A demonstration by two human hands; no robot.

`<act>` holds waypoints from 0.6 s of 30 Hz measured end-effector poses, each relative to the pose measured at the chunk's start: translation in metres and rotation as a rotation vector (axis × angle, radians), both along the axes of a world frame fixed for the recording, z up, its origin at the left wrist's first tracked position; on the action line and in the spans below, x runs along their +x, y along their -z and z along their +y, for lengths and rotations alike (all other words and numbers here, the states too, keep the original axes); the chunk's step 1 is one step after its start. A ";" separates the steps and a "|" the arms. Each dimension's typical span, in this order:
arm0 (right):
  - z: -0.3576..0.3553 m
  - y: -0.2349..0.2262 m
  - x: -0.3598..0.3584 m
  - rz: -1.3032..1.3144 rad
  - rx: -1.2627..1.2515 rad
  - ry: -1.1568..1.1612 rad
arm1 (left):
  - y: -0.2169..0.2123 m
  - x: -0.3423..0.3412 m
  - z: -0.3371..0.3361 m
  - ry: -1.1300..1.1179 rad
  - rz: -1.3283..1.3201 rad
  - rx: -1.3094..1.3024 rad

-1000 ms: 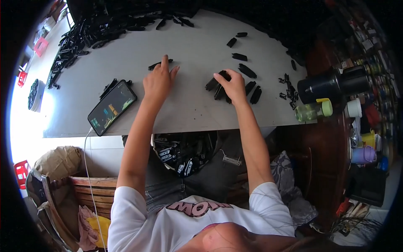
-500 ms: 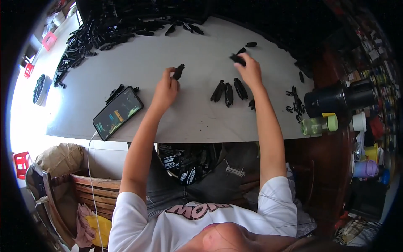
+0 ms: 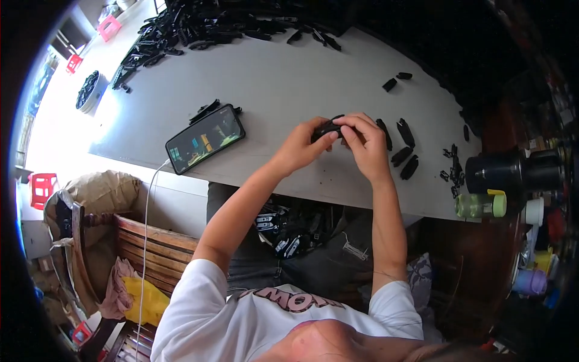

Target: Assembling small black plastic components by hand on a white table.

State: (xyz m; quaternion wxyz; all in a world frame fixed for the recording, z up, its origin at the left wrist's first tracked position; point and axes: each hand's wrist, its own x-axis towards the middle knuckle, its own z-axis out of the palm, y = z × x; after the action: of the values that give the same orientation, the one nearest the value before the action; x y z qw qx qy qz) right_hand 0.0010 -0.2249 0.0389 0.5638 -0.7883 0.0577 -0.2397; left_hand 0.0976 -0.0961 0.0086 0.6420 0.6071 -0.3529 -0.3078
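My left hand (image 3: 297, 148) and my right hand (image 3: 368, 143) meet above the table, both closed on a black elongated piece (image 3: 326, 129). Fingers cover much of it, so whether it is one piece or two pressed together cannot be made out. Just right of my right hand lie several similar black pieces, among them an upright-pointing one (image 3: 405, 133) and a slanted one (image 3: 409, 168). Farther back rest two shorter black pieces (image 3: 389, 84).
A phone (image 3: 205, 140) with its cable lies left, propped against black parts. A large heap of black parts (image 3: 187, 30) covers the far left. At the right are small black bits (image 3: 452, 169), a green bottle (image 3: 479, 206) and a dark flask (image 3: 494, 173). Below the table edge sit more parts (image 3: 289, 232).
My hands, apart before with a black piece in each, have come together in front of me. The view has shifted, so the table things appear farther right.
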 end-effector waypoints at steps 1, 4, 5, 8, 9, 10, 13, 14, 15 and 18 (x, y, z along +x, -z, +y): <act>0.000 -0.001 0.000 -0.026 -0.179 0.026 | -0.004 0.001 0.003 0.075 0.090 0.019; 0.017 -0.010 0.005 -0.086 -0.318 0.233 | -0.007 0.000 0.006 0.169 0.229 -0.034; 0.023 -0.014 0.007 -0.119 -0.271 0.413 | -0.008 -0.001 0.007 0.187 0.277 -0.101; 0.007 0.000 0.004 -0.034 0.622 -0.116 | -0.015 0.003 0.008 0.237 0.160 -0.065; 0.006 0.005 0.005 -0.037 0.617 -0.113 | -0.014 0.006 0.009 0.242 0.156 -0.069; 0.008 0.012 0.007 -0.027 0.618 -0.071 | -0.011 0.010 0.010 0.271 0.151 -0.021; -0.003 0.013 0.016 -0.025 0.653 -0.015 | -0.011 0.024 -0.001 0.308 0.024 0.049; -0.009 0.012 0.021 -0.028 0.689 -0.002 | -0.013 0.032 -0.009 0.312 -0.092 0.070; -0.015 0.009 0.026 -0.085 0.720 0.061 | -0.015 0.044 -0.019 0.320 -0.095 0.068; -0.078 0.006 0.034 -0.177 0.582 0.348 | -0.010 0.110 -0.053 -0.029 -0.830 0.137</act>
State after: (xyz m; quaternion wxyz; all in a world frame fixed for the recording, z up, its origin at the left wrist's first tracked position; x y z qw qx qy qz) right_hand 0.0349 -0.3026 0.0333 0.7183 -0.5492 0.2080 -0.3729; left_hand 0.2076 -0.1495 0.0187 0.4078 0.7258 -0.5517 -0.0507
